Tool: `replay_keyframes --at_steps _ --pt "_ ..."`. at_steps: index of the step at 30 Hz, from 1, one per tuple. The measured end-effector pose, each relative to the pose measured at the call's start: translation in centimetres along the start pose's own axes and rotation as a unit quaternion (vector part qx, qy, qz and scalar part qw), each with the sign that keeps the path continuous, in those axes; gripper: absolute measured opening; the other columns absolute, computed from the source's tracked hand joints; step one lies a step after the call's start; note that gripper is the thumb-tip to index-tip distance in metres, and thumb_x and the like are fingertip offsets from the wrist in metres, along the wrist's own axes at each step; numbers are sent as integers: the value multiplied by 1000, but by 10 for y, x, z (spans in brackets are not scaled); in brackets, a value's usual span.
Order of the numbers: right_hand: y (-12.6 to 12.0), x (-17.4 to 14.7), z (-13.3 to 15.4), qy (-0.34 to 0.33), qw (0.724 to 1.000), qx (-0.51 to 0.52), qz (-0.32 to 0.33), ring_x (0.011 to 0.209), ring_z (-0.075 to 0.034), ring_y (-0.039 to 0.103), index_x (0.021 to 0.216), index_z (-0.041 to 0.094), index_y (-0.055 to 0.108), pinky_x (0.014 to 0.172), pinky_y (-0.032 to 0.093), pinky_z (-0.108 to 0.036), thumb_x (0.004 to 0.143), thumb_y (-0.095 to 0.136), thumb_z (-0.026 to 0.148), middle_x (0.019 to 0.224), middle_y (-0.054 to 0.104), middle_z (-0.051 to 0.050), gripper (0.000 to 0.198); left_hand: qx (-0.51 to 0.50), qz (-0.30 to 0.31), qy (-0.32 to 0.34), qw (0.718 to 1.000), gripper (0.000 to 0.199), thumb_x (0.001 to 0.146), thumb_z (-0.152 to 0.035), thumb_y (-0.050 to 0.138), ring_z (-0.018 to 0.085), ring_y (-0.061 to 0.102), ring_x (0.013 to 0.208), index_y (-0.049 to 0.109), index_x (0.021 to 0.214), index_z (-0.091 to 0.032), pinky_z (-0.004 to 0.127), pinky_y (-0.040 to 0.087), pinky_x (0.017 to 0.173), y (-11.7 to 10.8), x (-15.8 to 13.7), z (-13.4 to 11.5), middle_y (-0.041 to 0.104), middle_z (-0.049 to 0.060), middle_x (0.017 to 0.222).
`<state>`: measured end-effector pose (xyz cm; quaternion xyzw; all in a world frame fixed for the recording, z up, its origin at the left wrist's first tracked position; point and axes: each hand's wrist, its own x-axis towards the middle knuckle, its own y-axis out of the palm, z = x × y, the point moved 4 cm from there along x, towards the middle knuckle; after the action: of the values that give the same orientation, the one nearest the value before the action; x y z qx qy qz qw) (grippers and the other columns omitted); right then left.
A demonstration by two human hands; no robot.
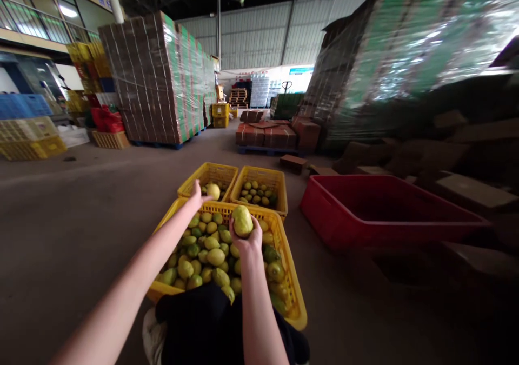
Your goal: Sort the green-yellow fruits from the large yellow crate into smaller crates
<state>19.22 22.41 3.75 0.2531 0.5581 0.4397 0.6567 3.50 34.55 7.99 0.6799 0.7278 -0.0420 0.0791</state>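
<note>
My right hand [248,238] is wrapped round a yellow-green lemon [242,221] above the large front yellow crate [298,303]. That crate is filled with yellow and green lemons [215,257]. Farther out, my left hand [198,195] reaches over the back-left yellow crate [207,166] with its fingers spread. A pale yellow lemon [213,192] is right beside those fingers; whether they touch it I cannot tell. More lemons lie lower in that crate, partly hidden.
The back-right yellow crate [284,184] also holds lemons [257,193]. To the right stands a red tub [324,213]. Wrapped carton stacks [141,78] rise behind, and flattened cardboard [294,163] lies on the concrete floor [101,203].
</note>
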Motion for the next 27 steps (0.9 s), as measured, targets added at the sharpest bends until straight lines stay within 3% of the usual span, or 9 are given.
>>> replay_keyframes --at_steps 2,4,6,8,11,15,20,24,27 --pt "-2 0 1 -9 999 -3 -42 67 -19 72 87 26 59 57 63 -31 82 58 29 71 70 0 6 65 -48 41 996 51 105 -43 19 24 62 127 32 149 -22 33 57 95 -3 19 -37 48 17 151" --pt "-2 2 0 -17 998 -15 -67 62 -18 68 85 27 56 56 63 -32 83 58 27 67 67 3 3 136 -59 73 986 46 103 -37 30 24 60 130 38 146 -22 34 53 102 -13 12 -37 50 14 151" --pt "-3 6 -3 -13 996 -33 -79 59 -17 66 84 27 54 56 63 -32 83 59 25 65 65 4 5 223 -45 92 969 42 96 -29 47 25 60 130 50 137 -22 37 50 107 -29 -16 0 56 12 147" --pt "-4 10 -7 -6 995 -52 -88 59 -17 66 84 26 54 58 63 -32 81 60 22 66 65 4 8 312 -28 90 945 38 86 -20 58 26 58 134 60 124 -21 37 45 112 -53 -51 58 63 11 141" --pt "-5 12 -14 -3 991 -106 -85 63 -18 67 87 25 54 59 63 -32 81 62 22 69 66 2 10 435 -28 37 899 27 78 -14 58 33 66 122 67 102 -21 48 47 108 -100 -94 144 74 14 118" --pt "-13 9 -29 8 972 -213 -95 67 -17 67 88 26 54 60 62 -31 85 62 26 72 66 2 8 539 -30 -11 841 19 82 -16 54 35 71 112 68 91 -25 55 49 100 -141 -115 202 76 14 105" --pt "-43 10 -56 45 931 -329 -150 74 -19 67 87 25 54 60 60 -31 86 64 28 72 63 2 10 614 -27 -2 788 30 93 -19 45 33 69 114 71 107 -26 45 51 96 -146 -114 215 73 10 119" --pt "-77 6 -71 50 883 -424 -194 78 -23 67 87 23 53 58 58 -35 80 73 22 70 61 3 21 633 -2 7 774 33 96 -19 42 30 68 113 71 111 -20 39 51 94 -142 -116 216 72 12 119" --pt "-85 3 -72 26 867 -473 -153 75 -25 66 86 22 54 58 57 -37 79 79 25 71 61 3 26 636 5 12 772 35 96 -19 40 29 67 115 69 115 -17 37 50 94 -141 -119 215 71 15 123"
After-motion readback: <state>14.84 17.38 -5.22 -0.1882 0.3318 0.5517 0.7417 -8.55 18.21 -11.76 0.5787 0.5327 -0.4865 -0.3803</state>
